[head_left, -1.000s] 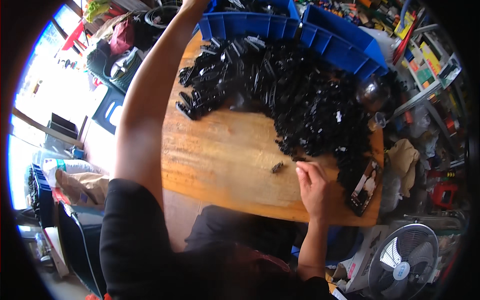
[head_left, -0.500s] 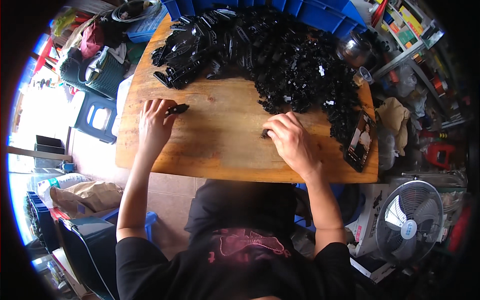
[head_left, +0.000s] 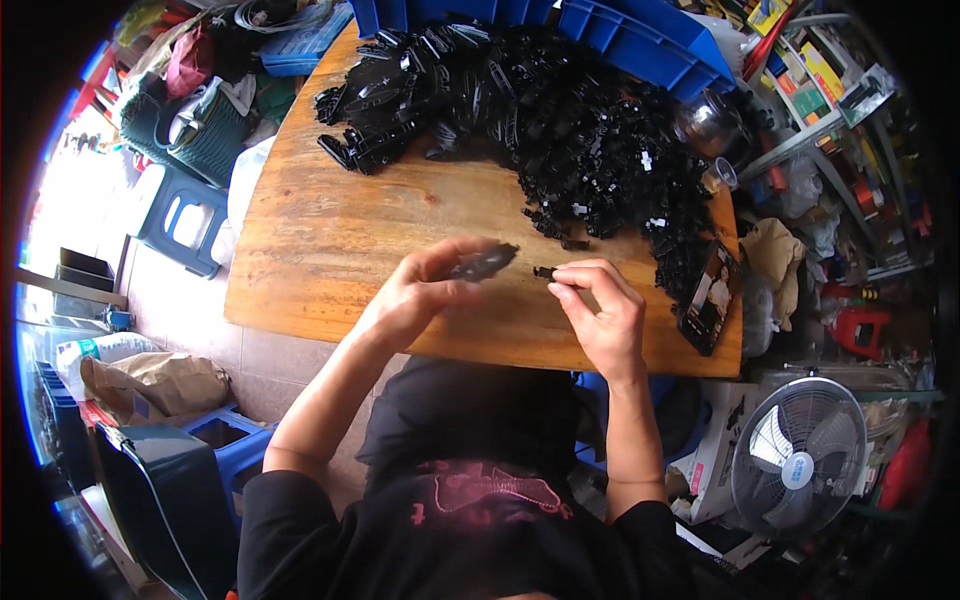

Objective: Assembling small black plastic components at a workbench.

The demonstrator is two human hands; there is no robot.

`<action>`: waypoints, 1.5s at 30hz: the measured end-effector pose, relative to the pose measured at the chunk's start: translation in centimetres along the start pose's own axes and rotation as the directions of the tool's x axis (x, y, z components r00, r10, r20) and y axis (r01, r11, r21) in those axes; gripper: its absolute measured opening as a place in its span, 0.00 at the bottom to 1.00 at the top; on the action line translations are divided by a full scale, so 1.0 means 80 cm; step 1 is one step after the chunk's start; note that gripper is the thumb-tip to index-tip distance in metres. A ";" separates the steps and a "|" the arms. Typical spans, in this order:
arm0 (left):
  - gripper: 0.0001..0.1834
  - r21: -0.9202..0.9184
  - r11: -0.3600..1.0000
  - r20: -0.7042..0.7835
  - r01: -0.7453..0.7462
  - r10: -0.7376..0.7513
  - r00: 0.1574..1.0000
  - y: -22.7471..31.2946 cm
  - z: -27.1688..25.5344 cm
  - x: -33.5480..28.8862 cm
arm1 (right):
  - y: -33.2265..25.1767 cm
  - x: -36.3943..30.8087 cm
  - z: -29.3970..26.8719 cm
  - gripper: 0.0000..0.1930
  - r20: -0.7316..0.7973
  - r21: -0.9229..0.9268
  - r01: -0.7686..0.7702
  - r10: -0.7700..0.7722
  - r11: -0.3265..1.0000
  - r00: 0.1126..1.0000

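Note:
My left hand (head_left: 425, 285) is closed on a long black plastic part (head_left: 485, 262), which is smeared by motion and points up and to the right. Just right of it, my right hand (head_left: 605, 305) pinches a small black plastic piece (head_left: 544, 272) between thumb and fingertips. The two parts are apart, with a short gap between them, above the near half of the wooden table (head_left: 330, 240). Beyond my hands lies a heap of long black parts (head_left: 440, 90). A heap of small black pieces (head_left: 610, 170) joins it on the right, with a few white ones among them.
Blue plastic crates (head_left: 650, 45) stand along the table's far edge. A phone (head_left: 712, 300) leans at the right edge, near a clear jar (head_left: 712, 125). On the floor are a fan (head_left: 798, 470) at right, and a stool (head_left: 185, 225) and a brown paper bag (head_left: 160, 385) at left.
My left hand has swung right across the table with the long black part. My right hand has turned and moved slightly right and down, its small piece now showing. My view has shifted slightly.

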State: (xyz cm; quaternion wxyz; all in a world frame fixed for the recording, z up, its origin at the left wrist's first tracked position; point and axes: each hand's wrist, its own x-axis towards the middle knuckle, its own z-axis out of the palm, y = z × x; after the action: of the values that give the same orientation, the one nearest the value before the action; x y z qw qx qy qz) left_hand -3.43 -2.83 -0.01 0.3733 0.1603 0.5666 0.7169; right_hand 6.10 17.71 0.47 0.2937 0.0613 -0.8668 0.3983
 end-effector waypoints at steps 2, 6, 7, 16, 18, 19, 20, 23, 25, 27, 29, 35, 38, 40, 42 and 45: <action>0.32 -0.107 0.994 0.061 0.005 0.002 0.998 -0.002 0.009 0.003 | -0.002 0.000 -0.002 0.07 -0.028 0.020 -0.021 0.021 1.000 0.999; 0.32 -0.346 0.932 0.136 0.112 -0.068 0.988 -0.017 0.010 0.009 | -0.003 -0.003 0.000 0.07 -0.052 0.189 -0.124 0.136 0.974 0.989; 0.32 -0.263 0.962 0.110 0.067 -0.039 0.993 -0.019 0.013 0.009 | -0.005 -0.002 0.004 0.08 -0.045 0.221 -0.154 0.167 0.963 0.985; 0.35 0.027 0.999 0.058 -0.042 0.040 0.998 -0.017 0.031 0.008 | -0.018 0.006 0.002 0.08 0.136 0.159 -0.088 0.066 0.983 0.989; 0.35 0.124 0.989 0.082 -0.076 0.066 0.994 -0.017 0.032 0.008 | -0.021 0.008 0.012 0.07 0.162 0.216 -0.078 0.043 0.973 0.986; 0.34 0.288 0.945 0.085 -0.155 0.136 0.987 -0.017 0.032 0.007 | -0.024 0.008 0.014 0.07 0.157 0.175 -0.076 0.048 0.982 0.986; 0.34 0.443 0.867 0.096 -0.228 0.207 0.974 -0.016 0.031 0.005 | -0.027 0.009 0.014 0.06 0.154 0.135 -0.071 0.050 0.988 0.987; 0.30 0.483 0.839 0.073 -0.252 0.248 0.966 -0.018 0.034 0.002 | -0.025 0.006 0.016 0.06 0.179 0.165 -0.145 0.115 0.976 0.977; 0.28 0.517 0.807 0.070 -0.287 0.294 0.953 -0.021 0.036 0.000 | -0.022 0.005 0.017 0.07 0.172 0.169 -0.131 0.102 0.977 0.980; 0.24 0.570 0.757 0.063 -0.319 0.346 0.936 -0.025 0.038 -0.002 | -0.019 0.002 0.018 0.08 0.159 0.170 -0.114 0.087 0.979 0.983; 0.24 0.562 0.762 0.066 -0.322 0.346 0.936 -0.025 0.036 -0.007 | -0.017 -0.003 0.020 0.11 0.138 0.179 -0.297 0.275 0.938 0.952; 0.25 0.524 0.786 0.109 -0.329 0.321 0.941 -0.014 0.031 -0.020 | -0.025 -0.013 0.021 0.14 0.219 0.232 -0.364 0.316 0.902 0.923; 0.26 0.650 0.695 0.201 -0.308 0.233 0.951 0.008 0.025 -0.014 | -0.025 -0.014 0.021 0.13 0.259 0.120 -0.337 0.298 0.934 0.919; 0.26 0.766 0.588 0.251 -0.261 0.100 0.963 0.017 0.012 0.004 | -0.018 -0.012 0.019 0.12 0.313 0.034 -0.297 0.272 0.954 0.910; 0.24 0.755 0.272 0.400 -0.596 0.530 0.748 0.017 -0.014 0.045 | 0.004 0.002 0.011 0.11 0.149 -0.017 -0.071 0.073 0.997 0.986; 0.21 0.915 0.119 0.230 -0.386 0.631 0.741 0.065 -0.057 0.104 | 0.039 0.018 -0.015 0.11 0.014 -0.409 -0.019 0.027 0.913 1.000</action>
State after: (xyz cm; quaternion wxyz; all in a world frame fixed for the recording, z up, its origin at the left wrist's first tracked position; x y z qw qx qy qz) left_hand -13.81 -0.41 1.82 -0.1222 0.4479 0.8116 0.3546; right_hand 4.44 20.92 -0.19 0.2869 -0.0078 -0.9343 0.2114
